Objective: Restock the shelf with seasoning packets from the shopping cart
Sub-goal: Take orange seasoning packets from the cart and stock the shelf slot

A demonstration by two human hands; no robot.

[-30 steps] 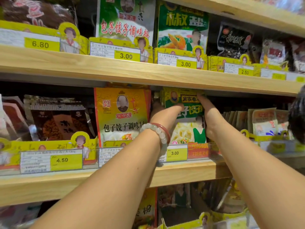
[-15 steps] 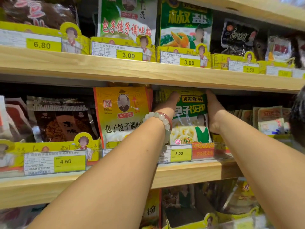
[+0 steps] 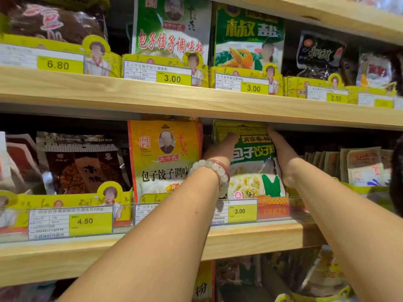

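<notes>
Gripping the green dumpling-seasoning packet [image 3: 254, 168] at both sides: left hand [image 3: 220, 149] curled on its left edge, fingers tucked behind; right hand [image 3: 283, 158] clasped on its right edge. Packet upright on middle wooden shelf [image 3: 250, 238], top just under upper shelf board [image 3: 196, 101], above 3.00 price tag [image 3: 239, 211]. White bead bracelet [image 3: 214, 168] on left wrist. Yellow seasoning packet [image 3: 163, 158] just beside, left. Beige sachets [image 3: 362, 166] standing further right.
</notes>
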